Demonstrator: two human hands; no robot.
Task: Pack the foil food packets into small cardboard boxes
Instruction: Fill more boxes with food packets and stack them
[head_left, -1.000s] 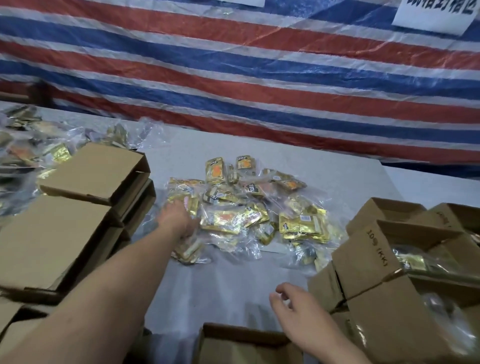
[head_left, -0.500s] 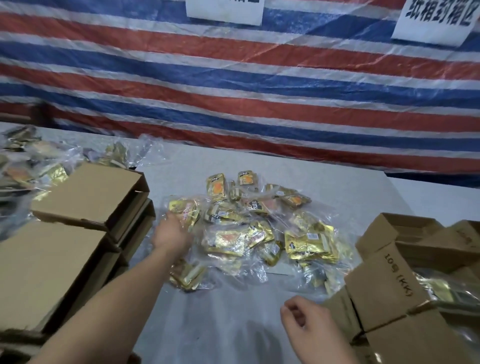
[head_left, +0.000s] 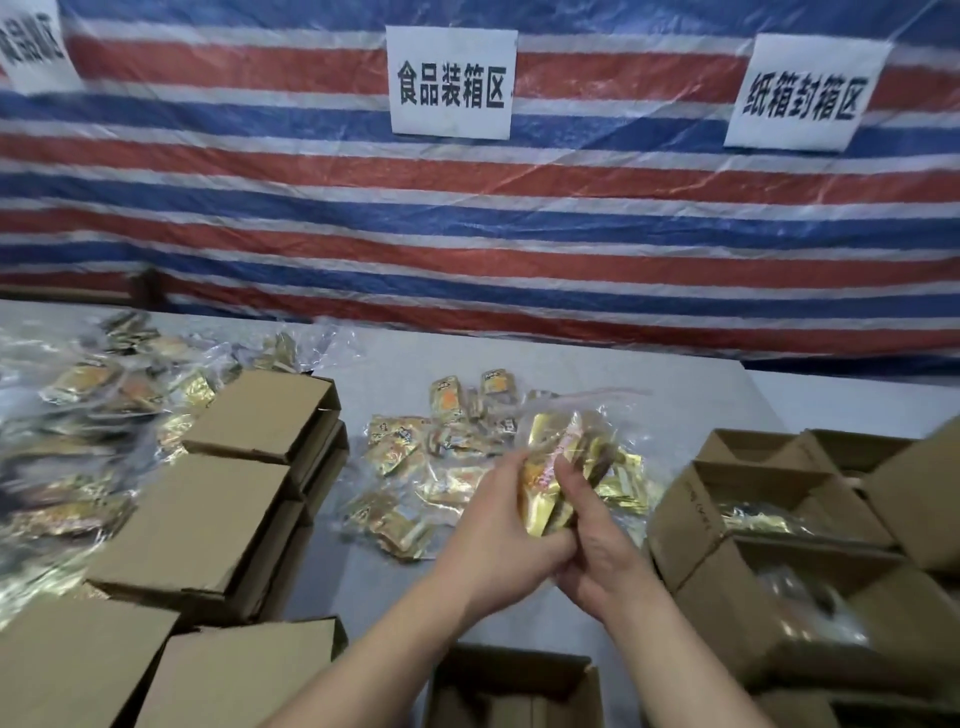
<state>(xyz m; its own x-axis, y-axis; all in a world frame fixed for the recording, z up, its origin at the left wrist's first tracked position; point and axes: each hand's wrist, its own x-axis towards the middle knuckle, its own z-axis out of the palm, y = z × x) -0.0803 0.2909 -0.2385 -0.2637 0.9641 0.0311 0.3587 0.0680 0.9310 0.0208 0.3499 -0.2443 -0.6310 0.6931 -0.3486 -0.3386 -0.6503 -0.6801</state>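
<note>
Both hands meet above the middle of the table around a clear bag of gold foil packets (head_left: 563, 457). My left hand (head_left: 498, 540) grips the bag's lower left side. My right hand (head_left: 597, 540) grips it from the right, fingers curled up over its front. A pile of loose gold foil packets (head_left: 415, 457) in clear wrap lies on the table behind the hands. An open small cardboard box (head_left: 511, 686) sits at the near edge, below my forearms.
Stacked flat cardboard boxes (head_left: 234, 478) stand on the left, with more bagged packets (head_left: 78, 431) beyond them. Open boxes holding packets (head_left: 769, 509) crowd the right side. A striped tarp with paper signs (head_left: 451, 83) closes off the back of the grey table (head_left: 649, 374).
My left hand lifted a bag of packets from the pile's left side toward the middle. My right hand rose from the near table edge and took hold of the same bag.
</note>
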